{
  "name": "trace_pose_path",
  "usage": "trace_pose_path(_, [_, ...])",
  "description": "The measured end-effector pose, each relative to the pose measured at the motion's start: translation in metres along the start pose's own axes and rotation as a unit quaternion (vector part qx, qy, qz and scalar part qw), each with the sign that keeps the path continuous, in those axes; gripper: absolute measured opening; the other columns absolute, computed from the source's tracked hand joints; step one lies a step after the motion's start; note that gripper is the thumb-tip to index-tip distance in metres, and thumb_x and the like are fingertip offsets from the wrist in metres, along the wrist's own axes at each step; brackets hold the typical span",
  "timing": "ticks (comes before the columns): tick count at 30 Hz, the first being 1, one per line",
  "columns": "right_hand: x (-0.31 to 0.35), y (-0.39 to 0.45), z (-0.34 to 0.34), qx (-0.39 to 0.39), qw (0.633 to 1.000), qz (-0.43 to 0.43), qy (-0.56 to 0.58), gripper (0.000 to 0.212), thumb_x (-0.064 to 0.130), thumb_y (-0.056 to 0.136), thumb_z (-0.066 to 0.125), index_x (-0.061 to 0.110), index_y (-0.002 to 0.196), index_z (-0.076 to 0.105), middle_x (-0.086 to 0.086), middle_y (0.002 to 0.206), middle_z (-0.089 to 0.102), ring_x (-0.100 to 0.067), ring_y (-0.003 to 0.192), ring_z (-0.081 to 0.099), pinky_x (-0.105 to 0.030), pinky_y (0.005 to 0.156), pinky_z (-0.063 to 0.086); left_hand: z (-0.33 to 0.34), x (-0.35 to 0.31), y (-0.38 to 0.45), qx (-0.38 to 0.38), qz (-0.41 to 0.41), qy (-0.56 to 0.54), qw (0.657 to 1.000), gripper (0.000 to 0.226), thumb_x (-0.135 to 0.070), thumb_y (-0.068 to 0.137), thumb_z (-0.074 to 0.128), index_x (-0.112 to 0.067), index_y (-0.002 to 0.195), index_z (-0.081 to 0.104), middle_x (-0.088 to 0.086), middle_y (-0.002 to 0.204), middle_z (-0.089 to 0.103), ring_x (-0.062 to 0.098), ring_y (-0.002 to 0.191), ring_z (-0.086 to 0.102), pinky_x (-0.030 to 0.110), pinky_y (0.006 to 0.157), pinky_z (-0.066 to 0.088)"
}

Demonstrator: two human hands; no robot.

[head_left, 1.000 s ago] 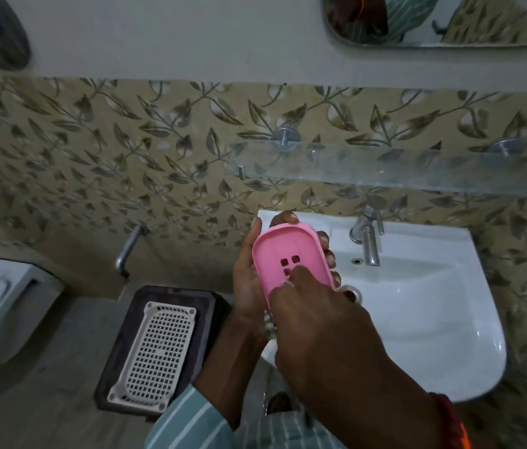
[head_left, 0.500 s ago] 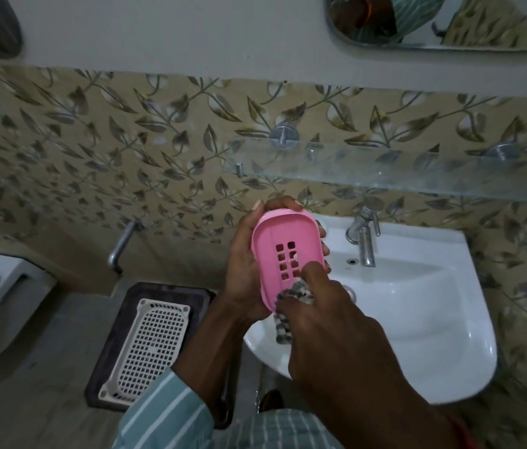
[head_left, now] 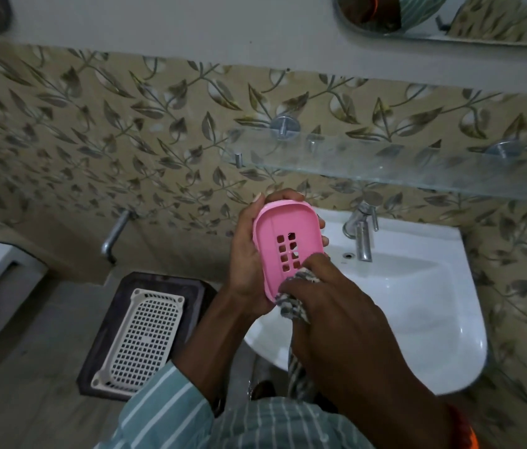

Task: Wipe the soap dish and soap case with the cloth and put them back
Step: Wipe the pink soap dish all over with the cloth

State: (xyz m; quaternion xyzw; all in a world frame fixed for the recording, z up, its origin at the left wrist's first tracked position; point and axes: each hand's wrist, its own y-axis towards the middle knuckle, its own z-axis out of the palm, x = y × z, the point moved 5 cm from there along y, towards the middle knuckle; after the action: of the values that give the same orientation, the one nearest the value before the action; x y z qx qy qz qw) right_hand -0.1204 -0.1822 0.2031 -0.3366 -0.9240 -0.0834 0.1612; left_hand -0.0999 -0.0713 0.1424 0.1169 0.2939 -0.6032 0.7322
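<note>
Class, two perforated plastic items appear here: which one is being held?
The pink soap dish, gripped by the left hand; the white mesh tray lies untouched on the floor.

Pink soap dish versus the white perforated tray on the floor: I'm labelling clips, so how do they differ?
The pink soap dish is held up over the sink by the left hand; the white tray lies flat on a dark mat. The dish has a few central slots, the tray holes all over. Both look like plastic.

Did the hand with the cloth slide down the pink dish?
Yes. The right hand with the cloth slid toward the pink dish's near end, uncovering its holes.
</note>
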Motion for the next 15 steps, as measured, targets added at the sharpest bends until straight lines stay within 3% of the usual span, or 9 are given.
trace_pose_path(4, [-0.009, 0.017, -0.006, -0.020, 0.999, -0.022, -0.024, 0.042, 0.006, 0.061, 0.086, 0.008, 0.101, 0.073, -0.014, 0.106, 0.069, -0.032, 0.086, 0.068, -0.040, 0.059, 0.062, -0.010, 0.008, -0.002, -0.033, -0.006, 0.026, 0.999, 0.051, -0.056, 0.092, 0.049, -0.015, 0.107, 0.075, 0.013, 0.101, 0.069, 0.027, 0.092, 0.068, 0.040, 0.086, 0.057])
trace_pose_path(7, [-0.013, 0.023, -0.008, -0.017, 0.997, -0.049, -0.050, 0.045, 0.009, 0.062, 0.086, 0.007, 0.104, 0.072, -0.017, 0.108, 0.068, -0.037, 0.091, 0.067, -0.046, 0.061, 0.061, -0.014, 0.010, -0.003, -0.043, -0.008, 0.053, 0.998, 0.046, -0.057, 0.092, 0.053, -0.021, 0.101, 0.080, 0.004, 0.094, 0.074, 0.019, 0.088, 0.072, 0.038, 0.085, 0.056])
trace_pose_path(10, [-0.012, 0.022, -0.003, -0.008, 0.999, -0.035, -0.019, 0.036, 0.010, 0.069, 0.080, 0.011, 0.104, 0.072, -0.011, 0.105, 0.068, -0.029, 0.087, 0.067, -0.039, 0.065, 0.061, -0.020, 0.010, -0.003, -0.052, 0.000, 0.068, 0.996, 0.047, -0.054, 0.100, 0.047, -0.019, 0.101, 0.078, 0.005, 0.091, 0.074, 0.021, 0.085, 0.070, 0.039, 0.084, 0.054])
trace_pose_path(13, [-0.011, 0.011, 0.003, 0.017, 1.000, -0.020, 0.008, 0.026, 0.017, 0.078, 0.074, 0.025, 0.103, 0.070, 0.004, 0.103, 0.065, -0.016, 0.090, 0.064, -0.027, 0.074, 0.057, -0.022, 0.006, -0.004, -0.051, 0.025, 0.044, 0.997, 0.047, -0.053, 0.096, 0.052, -0.014, 0.109, 0.074, 0.011, 0.097, 0.074, 0.026, 0.086, 0.073, 0.041, 0.081, 0.060])
trace_pose_path(15, [-0.012, 0.009, 0.002, 0.014, 0.999, -0.023, 0.027, 0.025, 0.016, 0.079, 0.072, 0.026, 0.101, 0.071, 0.006, 0.102, 0.064, -0.015, 0.092, 0.064, -0.026, 0.077, 0.056, -0.018, 0.003, -0.003, -0.040, 0.037, 0.052, 0.997, 0.048, -0.052, 0.096, 0.051, -0.012, 0.111, 0.073, 0.013, 0.101, 0.073, 0.028, 0.089, 0.073, 0.043, 0.083, 0.060])
